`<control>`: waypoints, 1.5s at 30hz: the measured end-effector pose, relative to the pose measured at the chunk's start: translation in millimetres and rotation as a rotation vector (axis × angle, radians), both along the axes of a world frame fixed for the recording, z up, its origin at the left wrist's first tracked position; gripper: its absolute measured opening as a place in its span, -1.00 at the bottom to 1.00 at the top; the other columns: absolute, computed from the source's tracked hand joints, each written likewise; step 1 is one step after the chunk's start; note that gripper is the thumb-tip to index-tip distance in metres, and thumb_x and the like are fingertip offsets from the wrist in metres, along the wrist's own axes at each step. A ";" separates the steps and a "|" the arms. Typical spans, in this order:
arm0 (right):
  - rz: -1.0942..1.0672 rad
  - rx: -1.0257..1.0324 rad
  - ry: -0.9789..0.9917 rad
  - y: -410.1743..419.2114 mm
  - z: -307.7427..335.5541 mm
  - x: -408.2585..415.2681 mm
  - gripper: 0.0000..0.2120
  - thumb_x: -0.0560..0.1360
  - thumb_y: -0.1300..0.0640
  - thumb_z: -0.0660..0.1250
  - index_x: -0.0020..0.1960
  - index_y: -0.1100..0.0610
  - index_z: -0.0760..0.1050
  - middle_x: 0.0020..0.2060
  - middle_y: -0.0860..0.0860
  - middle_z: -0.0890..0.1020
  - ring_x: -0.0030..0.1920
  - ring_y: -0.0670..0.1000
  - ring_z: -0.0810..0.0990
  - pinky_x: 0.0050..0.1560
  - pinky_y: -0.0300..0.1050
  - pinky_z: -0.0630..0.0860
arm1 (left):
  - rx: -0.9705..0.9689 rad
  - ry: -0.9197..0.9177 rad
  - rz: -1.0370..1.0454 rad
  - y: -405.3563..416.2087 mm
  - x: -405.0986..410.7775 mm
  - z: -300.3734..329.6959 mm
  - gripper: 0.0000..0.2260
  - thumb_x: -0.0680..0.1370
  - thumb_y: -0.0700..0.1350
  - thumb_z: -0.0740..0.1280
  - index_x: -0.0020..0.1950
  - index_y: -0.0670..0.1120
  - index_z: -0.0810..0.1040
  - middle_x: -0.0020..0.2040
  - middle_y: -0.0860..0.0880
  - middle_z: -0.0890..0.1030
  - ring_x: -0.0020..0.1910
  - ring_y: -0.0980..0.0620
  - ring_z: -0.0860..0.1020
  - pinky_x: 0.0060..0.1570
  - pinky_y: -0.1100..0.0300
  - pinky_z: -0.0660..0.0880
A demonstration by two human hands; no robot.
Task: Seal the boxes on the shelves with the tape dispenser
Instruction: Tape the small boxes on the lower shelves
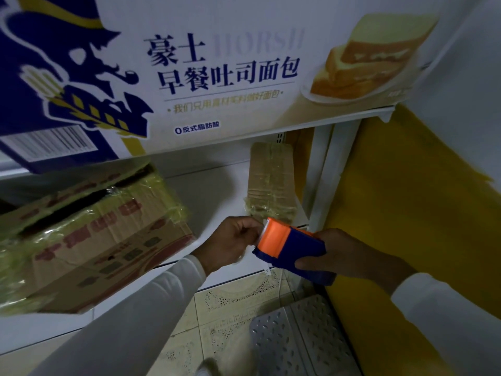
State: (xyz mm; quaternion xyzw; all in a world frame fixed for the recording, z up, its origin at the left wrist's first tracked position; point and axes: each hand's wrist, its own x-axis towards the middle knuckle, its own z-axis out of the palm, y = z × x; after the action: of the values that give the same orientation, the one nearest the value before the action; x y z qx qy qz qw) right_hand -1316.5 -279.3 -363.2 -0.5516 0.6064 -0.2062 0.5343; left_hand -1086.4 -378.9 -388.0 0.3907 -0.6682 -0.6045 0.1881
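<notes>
We hold the tape dispenser (291, 249), blue with an orange front, in front of the lower shelf (211, 191) and just off its edge. Our right hand (349, 257) wraps its fingers round the blue body, and our left hand (233, 241) pinches at the orange mouth, apparently drawing out the tape end, though the tape itself is too faint to make out. Just behind the dispenser, on the shelf, lies a small flat box (271, 183) already banded with tape. To the left sits a larger brown box (89, 240), wrapped in tape along its edges, yet a dark gap shows at its top flap, so we judge it not fully closed. Above, a white printed box (217, 69) rests on the upper shelf; we see no tape on it. By our reading, sealing is partway done.
</notes>
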 end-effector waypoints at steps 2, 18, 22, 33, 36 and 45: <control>0.018 -0.001 0.041 -9.1 4.5 -3.3 -0.55 0.31 -0.23 0.50 -0.02 0.12 0.67 -0.16 0.03 0.74 -0.17 -0.03 0.71 -0.27 -0.32 0.54 | -0.028 -0.002 0.058 -4.4 -3.4 2.2 -0.75 0.56 -0.43 0.19 -0.15 -0.17 0.59 -0.24 -0.05 0.59 -0.25 0.13 0.54 -0.13 0.25 0.51; -0.047 0.154 0.218 -24.9 24.3 -101.9 -0.56 0.26 -0.26 0.52 -0.33 0.14 0.62 -0.41 0.10 0.64 -0.42 -0.01 0.61 -0.42 -0.29 0.40 | 0.077 -0.051 0.398 -43.9 1.3 6.3 -0.84 0.59 -0.41 0.12 -0.03 -0.32 0.50 -0.33 -0.13 0.45 -0.38 -0.01 0.41 -0.42 0.38 0.36; -0.047 0.189 0.244 -31.8 12.8 -102.5 -0.57 0.20 -0.29 0.53 -0.35 0.09 0.61 -0.40 0.03 0.67 -0.41 -0.04 0.63 -0.45 -0.31 0.42 | 0.124 -0.116 0.395 -42.9 -2.3 -0.4 -0.85 0.60 -0.38 0.15 -0.01 -0.32 0.52 -0.31 -0.13 0.46 -0.38 0.02 0.42 -0.41 0.34 0.38; -0.048 0.172 0.257 -52.5 -15.7 -88.1 -0.61 0.26 -0.22 0.52 -0.41 0.07 0.50 -0.45 0.06 0.57 -0.39 0.04 0.57 -0.33 -0.15 0.40 | 0.109 -0.268 0.590 -63.0 -23.4 -35.1 -0.80 0.44 -0.11 0.49 -0.09 -0.10 0.50 -0.24 -0.12 0.57 -0.42 0.05 0.52 -0.51 0.30 0.42; -0.064 0.162 0.207 -52.7 -16.0 -85.5 -0.66 0.27 -0.19 0.51 -0.43 0.03 0.51 -0.47 0.02 0.57 -0.42 -0.01 0.56 -0.35 -0.20 0.39 | -0.034 -0.220 0.487 -57.9 -31.1 -36.9 -0.80 0.54 -0.29 0.30 -0.24 -0.06 0.53 -0.34 -0.08 0.57 -0.50 0.10 0.53 -0.50 0.31 0.48; -0.078 0.153 0.197 -52.0 -20.8 -86.7 -0.63 0.37 -0.13 0.51 -0.54 -0.09 0.51 -0.55 -0.07 0.54 -0.50 -0.13 0.52 -0.36 -0.23 0.36 | -0.094 -0.225 0.259 -56.7 -21.1 -34.8 -0.78 0.61 -0.33 0.17 0.16 -0.23 0.55 -0.05 -0.14 0.60 -0.01 -0.15 0.55 0.16 -0.09 0.46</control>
State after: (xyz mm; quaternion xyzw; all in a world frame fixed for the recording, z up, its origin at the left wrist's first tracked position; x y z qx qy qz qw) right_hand -1403.2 -331.3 -384.0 -0.5027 0.6911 -0.1246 0.5042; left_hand -1107.5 -435.6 -422.8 0.5293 -0.6568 -0.4958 0.2067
